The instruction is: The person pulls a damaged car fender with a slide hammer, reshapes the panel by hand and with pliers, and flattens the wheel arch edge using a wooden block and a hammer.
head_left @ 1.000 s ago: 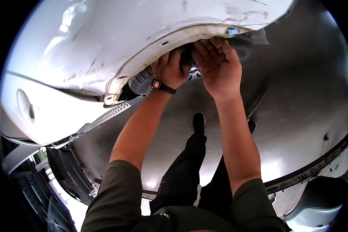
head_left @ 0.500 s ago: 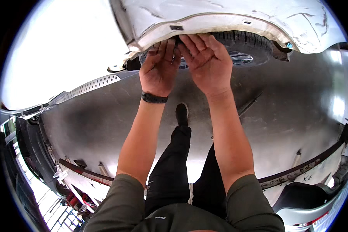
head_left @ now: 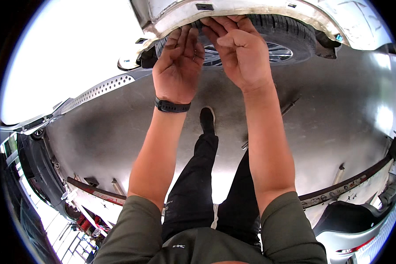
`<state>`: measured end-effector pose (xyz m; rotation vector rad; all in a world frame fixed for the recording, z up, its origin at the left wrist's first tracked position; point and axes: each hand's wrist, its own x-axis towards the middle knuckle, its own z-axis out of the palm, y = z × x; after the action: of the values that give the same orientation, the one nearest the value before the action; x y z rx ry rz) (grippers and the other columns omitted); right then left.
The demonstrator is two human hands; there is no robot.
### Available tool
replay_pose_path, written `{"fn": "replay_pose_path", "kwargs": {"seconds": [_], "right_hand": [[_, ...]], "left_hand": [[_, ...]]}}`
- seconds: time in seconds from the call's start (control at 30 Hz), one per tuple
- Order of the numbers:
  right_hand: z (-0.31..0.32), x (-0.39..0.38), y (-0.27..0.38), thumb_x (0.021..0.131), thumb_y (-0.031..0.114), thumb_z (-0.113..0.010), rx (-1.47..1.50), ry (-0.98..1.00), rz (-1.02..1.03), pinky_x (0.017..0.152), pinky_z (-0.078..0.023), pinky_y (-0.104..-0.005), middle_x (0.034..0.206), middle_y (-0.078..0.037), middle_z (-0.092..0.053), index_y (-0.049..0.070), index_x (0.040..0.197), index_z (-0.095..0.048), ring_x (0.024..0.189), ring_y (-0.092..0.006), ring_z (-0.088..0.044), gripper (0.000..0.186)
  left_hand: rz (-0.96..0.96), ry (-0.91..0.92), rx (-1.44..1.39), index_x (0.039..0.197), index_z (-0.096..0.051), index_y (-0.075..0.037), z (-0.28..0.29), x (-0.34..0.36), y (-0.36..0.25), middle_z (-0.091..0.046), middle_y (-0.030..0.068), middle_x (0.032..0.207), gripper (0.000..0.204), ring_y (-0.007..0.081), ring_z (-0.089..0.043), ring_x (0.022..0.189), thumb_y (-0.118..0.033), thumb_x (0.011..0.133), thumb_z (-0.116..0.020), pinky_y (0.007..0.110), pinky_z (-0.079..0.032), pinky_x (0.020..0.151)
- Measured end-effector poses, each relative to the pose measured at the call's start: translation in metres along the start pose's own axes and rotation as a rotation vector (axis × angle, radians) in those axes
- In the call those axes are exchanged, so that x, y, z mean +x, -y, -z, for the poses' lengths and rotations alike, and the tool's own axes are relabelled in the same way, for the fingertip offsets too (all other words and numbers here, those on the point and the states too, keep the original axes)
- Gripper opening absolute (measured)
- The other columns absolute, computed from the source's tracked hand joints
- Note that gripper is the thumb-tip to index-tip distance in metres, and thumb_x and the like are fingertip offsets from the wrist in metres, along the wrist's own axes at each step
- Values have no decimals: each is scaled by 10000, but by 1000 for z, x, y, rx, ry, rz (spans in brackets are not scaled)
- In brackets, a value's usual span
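A white car body panel [head_left: 251, 6] with scuffs spans the top, its wheel arch edge curving over a tire [head_left: 277, 31] with a silver alloy wheel [head_left: 279, 52]. My left hand [head_left: 178, 72], palm up, reaches to the left part of the arch edge; its fingers are stretched and slightly bent, with nothing visible in them. My right hand [head_left: 244, 57] is beside it, fingers stretched up under the arch lip, thumb bent across. The right fingertips are partly hidden by the lip. A black wristband [head_left: 171, 106] is on my left wrist.
A bright white panel [head_left: 75, 48] fills the upper left, above a perforated strip [head_left: 99, 93]. A rod-like piece [head_left: 290, 107] lies on the grey floor [head_left: 339, 97]. Behind are a long low board [head_left: 343, 187] and a removed bumper [head_left: 347, 237] at lower right.
The panel and wheel sit higher in view. My right fingers have gone further under the arch lip, and the right thumb has bent inward. My left hand stays near the edge.
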<state>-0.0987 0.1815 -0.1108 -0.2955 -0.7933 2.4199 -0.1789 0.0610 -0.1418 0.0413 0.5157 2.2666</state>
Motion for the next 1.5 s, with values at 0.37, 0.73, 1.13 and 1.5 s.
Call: {"fn": "replay_pose_path", "kwargs": {"seconds": [0.37, 0.73, 1.13, 1.5], "right_hand": [[7, 24, -36, 782, 3, -620, 48, -58, -151, 868, -460, -290, 1014, -71, -673, -4, 1057, -635, 966, -171, -611, 276], [-1, 27, -46, 751, -2, -627, 86, -32, -95, 682, -459, -304, 782, -86, -637, -28, 868, -635, 727, -179, -604, 120], [-11, 27, -55, 786, 24, -527, 283, 41, -99, 514, -474, -267, 741, -78, -633, 2, 940, -621, 525, -179, -570, 182], [-13, 33, -61, 802, -8, -454, 416, 183, -105, 465, -573, -336, 852, -183, -644, -55, 1045, -544, 575, -272, -658, 263]], "left_hand": [[19, -56, -35, 1163, -590, -43, 11, 18, -3, -618, 89, 1159, 341, 232, -563, 1079, -15, 853, -451, 354, -434, 919], [36, 131, -103, 1141, -570, 4, 30, 27, -16, -586, 148, 1109, 303, 296, -515, 1105, -34, 868, -445, 410, -370, 1042], [86, 55, -126, 1196, -481, 75, 30, 27, -20, -557, 86, 813, 366, 191, -507, 731, -13, 844, -434, 344, -453, 801], [91, 172, -319, 973, -515, 34, 26, 29, -30, -530, 35, 688, 177, 154, -506, 634, 3, 832, -412, 288, -465, 694]]}}
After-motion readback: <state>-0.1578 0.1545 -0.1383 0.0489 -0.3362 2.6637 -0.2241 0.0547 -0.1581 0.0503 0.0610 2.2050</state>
